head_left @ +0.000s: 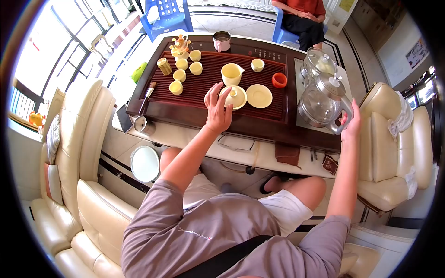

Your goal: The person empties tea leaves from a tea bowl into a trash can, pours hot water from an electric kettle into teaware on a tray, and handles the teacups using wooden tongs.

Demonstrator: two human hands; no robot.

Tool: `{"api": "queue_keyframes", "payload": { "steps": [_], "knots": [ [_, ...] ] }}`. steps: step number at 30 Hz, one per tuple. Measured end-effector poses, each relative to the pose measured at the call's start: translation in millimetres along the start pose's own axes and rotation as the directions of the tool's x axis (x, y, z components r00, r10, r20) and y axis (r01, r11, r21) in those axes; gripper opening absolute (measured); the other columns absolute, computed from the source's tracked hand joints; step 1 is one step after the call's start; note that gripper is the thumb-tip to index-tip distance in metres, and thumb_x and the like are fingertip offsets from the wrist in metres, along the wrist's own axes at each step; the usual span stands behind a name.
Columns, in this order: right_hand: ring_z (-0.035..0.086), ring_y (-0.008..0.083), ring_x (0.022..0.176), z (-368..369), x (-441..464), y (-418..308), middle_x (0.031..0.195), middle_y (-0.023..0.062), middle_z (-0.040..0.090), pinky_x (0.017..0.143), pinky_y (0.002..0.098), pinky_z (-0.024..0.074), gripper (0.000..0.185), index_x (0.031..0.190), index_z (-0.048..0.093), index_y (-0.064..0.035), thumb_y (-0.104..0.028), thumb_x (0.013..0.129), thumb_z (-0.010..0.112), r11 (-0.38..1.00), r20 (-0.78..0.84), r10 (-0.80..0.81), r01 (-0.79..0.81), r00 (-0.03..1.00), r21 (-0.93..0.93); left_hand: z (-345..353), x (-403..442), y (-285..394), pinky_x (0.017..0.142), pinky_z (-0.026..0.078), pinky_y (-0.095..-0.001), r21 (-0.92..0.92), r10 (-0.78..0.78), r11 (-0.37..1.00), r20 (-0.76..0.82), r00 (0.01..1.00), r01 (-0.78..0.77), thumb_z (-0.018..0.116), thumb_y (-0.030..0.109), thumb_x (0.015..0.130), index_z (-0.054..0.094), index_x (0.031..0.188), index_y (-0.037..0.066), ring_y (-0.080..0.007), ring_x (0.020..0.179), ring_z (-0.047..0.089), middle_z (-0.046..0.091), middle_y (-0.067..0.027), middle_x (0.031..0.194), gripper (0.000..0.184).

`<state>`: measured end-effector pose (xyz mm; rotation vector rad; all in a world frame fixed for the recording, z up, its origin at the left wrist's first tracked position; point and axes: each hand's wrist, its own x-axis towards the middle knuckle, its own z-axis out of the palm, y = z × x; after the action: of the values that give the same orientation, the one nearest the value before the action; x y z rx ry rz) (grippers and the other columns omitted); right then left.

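Note:
My right hand is wrapped round the grey handle of a clear glass kettle, which stands at the tea table's right end. Spread fingers of my left hand reach to the left edge of a cream lidded bowl; whether they touch its lid I cannot tell. Just behind that bowl is a cream spouted pitcher. To its right lies a round cream saucer. Several small cream cups are grouped on the left of the slatted dark tea tray.
A second glass pot stands behind the kettle. An orange-red cup, a single cream cup, a pink mug, a gold tin and a brush are on the table. A seated person is at the far side.

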<state>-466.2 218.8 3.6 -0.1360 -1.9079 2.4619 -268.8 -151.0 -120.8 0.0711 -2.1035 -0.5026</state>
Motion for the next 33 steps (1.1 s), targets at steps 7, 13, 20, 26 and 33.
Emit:
{"api": "queue_keyframes", "payload": {
  "steps": [7, 13, 20, 26, 33],
  "knots": [
    [0.043, 0.0094, 0.044, -13.5, -8.7, -1.0, 0.060, 0.0015, 0.051, 0.044, 0.0234, 0.0331, 0.032, 0.087, 0.066, -0.0026, -0.034, 0.085, 0.075, 1.000, -0.040, -0.003, 0.003, 0.999, 0.000, -30.9, 8.1, -56.4, 0.110, 0.029, -0.0484, 0.077, -0.359, 0.907, -0.367, 0.858, 0.413, 0.076, 0.016, 0.083, 0.041, 0.137, -0.004, -0.0383, 0.128, 0.040, 0.045, -0.0224, 0.138, 0.067],
    [0.043, 0.0094, 0.046, -9.5, -24.0, -1.7, 0.063, 0.0023, 0.054, 0.044, 0.0236, 0.0329, 0.034, 0.086, 0.067, -0.0008, -0.034, 0.087, 0.074, 1.000, -0.040, -0.030, 0.030, 0.999, -0.002, -66.4, 4.5, -121.1, 0.111, 0.034, -0.0476, 0.131, -0.702, 0.673, -0.196, 0.684, 0.728, 0.087, 0.026, 0.073, 0.031, 0.144, -0.001, -0.0404, 0.129, 0.043, 0.047, -0.0237, 0.137, 0.094],
    [0.043, 0.0089, 0.044, -12.2, -29.0, 1.5, 0.063, 0.0015, 0.053, 0.042, 0.0239, 0.0341, 0.030, 0.083, 0.067, -0.0047, -0.034, 0.087, 0.073, 0.999, -0.028, -0.028, 0.027, 0.999, -0.045, -72.8, 6.2, -144.0, 0.102, 0.042, -0.0451, 0.181, -0.752, 0.625, -0.125, 0.648, 0.760, 0.087, 0.026, 0.073, 0.035, 0.143, 0.002, -0.0364, 0.117, 0.055, 0.061, -0.0181, 0.120, 0.091],
    [0.043, 0.0083, 0.045, -19.6, -35.0, 2.4, 0.063, 0.0009, 0.055, 0.042, 0.0232, 0.0326, 0.032, 0.077, 0.065, -0.0041, -0.034, 0.088, 0.073, 0.997, -0.014, -0.035, 0.034, 0.999, -0.069, -82.1, 7.0, -112.6, 0.100, 0.042, -0.0453, 0.332, -0.678, 0.649, -0.155, 0.719, 0.684, 0.083, 0.026, 0.078, 0.036, 0.145, 0.007, -0.0329, 0.113, 0.054, 0.061, -0.0129, 0.114, 0.084],
    [0.045, 0.0093, 0.050, -25.6, -34.5, -0.5, 0.066, 0.0002, 0.054, 0.043, 0.0243, 0.0340, 0.031, 0.076, 0.063, -0.0050, -0.032, 0.088, 0.073, 0.998, -0.006, -0.028, 0.027, 1.000, -0.056, -87.1, 60.5, -54.9, 0.089, 0.048, -0.0391, 0.081, -0.400, 0.912, -0.043, 0.915, 0.403, 0.079, 0.019, 0.081, 0.043, 0.140, 0.006, -0.0231, 0.100, 0.059, 0.059, -0.0125, 0.110, 0.070]
  ]
}}
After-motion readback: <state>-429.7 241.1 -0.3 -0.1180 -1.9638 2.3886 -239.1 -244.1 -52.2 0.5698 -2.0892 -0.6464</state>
